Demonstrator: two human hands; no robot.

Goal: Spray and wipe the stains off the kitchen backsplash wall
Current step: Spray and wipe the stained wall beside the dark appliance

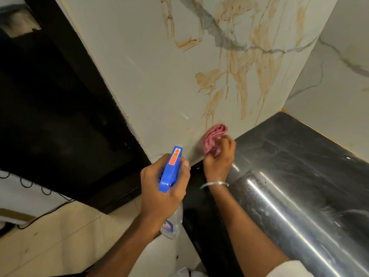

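Observation:
The white marbled backsplash wall [151,72] carries brown streaky stains [241,76] that run down toward the counter. My left hand [163,188] grips a clear spray bottle with a blue trigger head [171,168], nozzle aimed at the wall's lower part. My right hand [219,156] holds a bunched pink cloth [214,135] pressed against the wall just above the counter, at the lower end of the stains. A silver bangle sits on my right wrist.
A glossy black counter [289,166] runs along the right, meeting a second marbled wall [335,80] in the corner. A dark panel [60,116] borders the wall on the left. Beige floor tiles [60,236] and a black cable lie lower left.

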